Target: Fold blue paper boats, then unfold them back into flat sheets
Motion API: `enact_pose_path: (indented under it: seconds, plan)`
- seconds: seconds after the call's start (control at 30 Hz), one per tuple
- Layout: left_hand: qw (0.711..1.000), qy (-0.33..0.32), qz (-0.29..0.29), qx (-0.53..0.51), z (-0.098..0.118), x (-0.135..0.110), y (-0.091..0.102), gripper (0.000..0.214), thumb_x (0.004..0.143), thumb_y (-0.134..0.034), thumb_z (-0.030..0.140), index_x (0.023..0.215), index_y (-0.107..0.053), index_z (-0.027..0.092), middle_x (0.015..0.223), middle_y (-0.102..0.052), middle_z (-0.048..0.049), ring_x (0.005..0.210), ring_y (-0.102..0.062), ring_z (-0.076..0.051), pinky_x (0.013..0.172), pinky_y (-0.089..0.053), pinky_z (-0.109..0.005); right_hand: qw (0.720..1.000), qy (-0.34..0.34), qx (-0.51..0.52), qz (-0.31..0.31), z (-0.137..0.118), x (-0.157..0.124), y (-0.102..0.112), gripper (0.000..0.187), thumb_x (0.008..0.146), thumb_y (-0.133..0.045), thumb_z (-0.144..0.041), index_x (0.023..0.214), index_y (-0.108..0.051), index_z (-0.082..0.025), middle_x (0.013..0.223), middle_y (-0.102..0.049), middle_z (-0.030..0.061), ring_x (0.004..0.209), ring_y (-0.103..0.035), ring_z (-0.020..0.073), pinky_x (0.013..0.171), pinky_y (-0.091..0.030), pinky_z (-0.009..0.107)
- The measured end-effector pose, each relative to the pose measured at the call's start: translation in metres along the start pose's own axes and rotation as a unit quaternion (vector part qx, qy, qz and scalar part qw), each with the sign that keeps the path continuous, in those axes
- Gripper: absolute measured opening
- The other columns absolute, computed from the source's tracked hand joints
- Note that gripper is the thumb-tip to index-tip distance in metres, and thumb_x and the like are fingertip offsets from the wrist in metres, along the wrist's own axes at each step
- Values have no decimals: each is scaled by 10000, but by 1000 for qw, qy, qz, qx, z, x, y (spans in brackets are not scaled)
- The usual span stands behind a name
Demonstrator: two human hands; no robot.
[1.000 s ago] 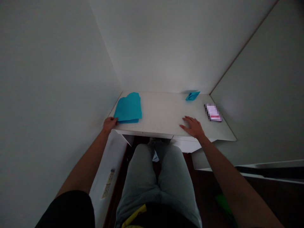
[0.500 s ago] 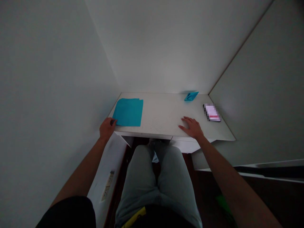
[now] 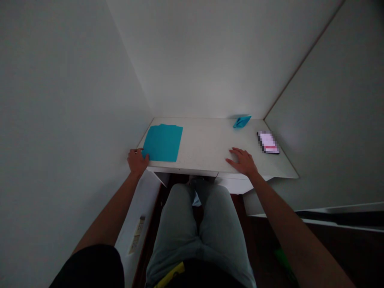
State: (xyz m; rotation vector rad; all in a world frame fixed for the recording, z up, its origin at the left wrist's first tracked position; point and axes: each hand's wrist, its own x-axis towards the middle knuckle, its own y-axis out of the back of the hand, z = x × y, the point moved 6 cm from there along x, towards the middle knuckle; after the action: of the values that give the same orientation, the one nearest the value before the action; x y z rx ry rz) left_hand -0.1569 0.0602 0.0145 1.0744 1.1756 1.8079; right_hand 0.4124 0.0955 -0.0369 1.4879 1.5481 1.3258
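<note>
A flat stack of blue paper sheets (image 3: 163,143) lies at the left end of a small white desk (image 3: 207,148). My left hand (image 3: 137,161) rests at the desk's front left corner, fingers curled and touching the near corner of the blue paper. My right hand (image 3: 243,161) lies flat on the desk near its front edge, fingers spread, holding nothing. A small folded blue paper shape (image 3: 241,121) sits at the back right by the wall.
A phone with a lit screen (image 3: 268,142) lies on the desk's right side. White walls close in on the left, back and right. My legs in grey trousers (image 3: 200,224) are under the desk's front edge. A green object (image 3: 281,256) lies on the dark floor.
The blue paper was bulged and lifted a second ago; it has dropped and now lies flat. My left hand slid slightly back toward the desk corner. My right hand has stayed put.
</note>
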Motion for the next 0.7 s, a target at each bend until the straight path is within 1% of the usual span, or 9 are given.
enact_pose_path:
  seconds: [0.07,0.17,0.33,0.4,0.43,0.5,0.6,0.63,0.7]
  plan:
    - [998,-67,13,0,25,-9,-3,467,1003,-561,371,1419,-638,172,1485,-572,-229,1399,-527,-402,1146,-433,-563,1000,0,-3,2,0,0,0,617,1007,-543,-674,1489,-630,-298,1625,-574,79,1490,-528,352,1263,-374,620]
    - [985,-167,-8,-37,78,-27,-21,481,1030,-544,408,1446,-639,187,1562,-558,-198,1458,-486,-394,1192,-403,-564,1000,2,2,10,-1,1,1,600,1009,-567,-647,1483,-638,-285,1614,-585,91,1489,-532,349,1270,-364,612]
    - [960,-261,-55,-90,178,-65,-56,527,1053,-527,467,1512,-595,218,1647,-528,-139,1546,-427,-347,1263,-355,-526,1000,-6,10,1,-3,-1,1,549,1037,-568,-582,1483,-640,-269,1622,-579,90,1508,-515,331,1289,-344,582]
    - [952,-281,-67,-104,205,-78,-66,567,1045,-539,513,1539,-573,235,1671,-508,-125,1584,-389,-339,1292,-322,-523,1000,-8,10,1,-5,-3,1,530,1045,-572,-563,1482,-638,-271,1622,-578,93,1509,-511,326,1290,-339,575]
    - [950,-284,-67,-108,213,-82,-69,597,1035,-553,543,1549,-564,241,1681,-497,-127,1599,-370,-348,1305,-299,-533,1000,-9,9,2,-5,-3,2,519,1046,-578,-556,1477,-640,-274,1619,-580,95,1505,-513,327,1283,-344,576]
    - [950,-285,-65,-111,221,-87,-73,652,1011,-580,585,1564,-550,242,1692,-482,-141,1620,-337,-370,1321,-255,-559,1000,-14,4,1,-5,0,2,483,1040,-602,-544,1441,-661,-282,1580,-610,102,1465,-544,337,1238,-390,585]
    - [947,-290,-70,-116,220,-89,-77,692,993,-598,597,1574,-537,225,1689,-483,-164,1629,-321,-386,1325,-224,-577,999,-44,-2,0,4,21,2,372,1006,-670,-509,1286,-737,-274,1440,-670,118,1300,-649,343,1100,-505,553]
    - [947,-290,-72,-117,219,-88,-77,701,990,-600,600,1576,-535,219,1688,-482,-170,1628,-323,-389,1324,-223,-581,998,-57,2,3,8,32,2,331,993,-692,-485,1232,-754,-264,1421,-660,123,1218,-686,327,1053,-535,526]
    - [949,-283,-74,-118,217,-87,-76,720,981,-608,614,1577,-534,216,1689,-480,-175,1625,-326,-397,1321,-224,-590,997,-73,28,21,18,58,2,285,978,-712,-422,1198,-763,-248,1522,-557,130,1034,-737,258,982,-575,470]
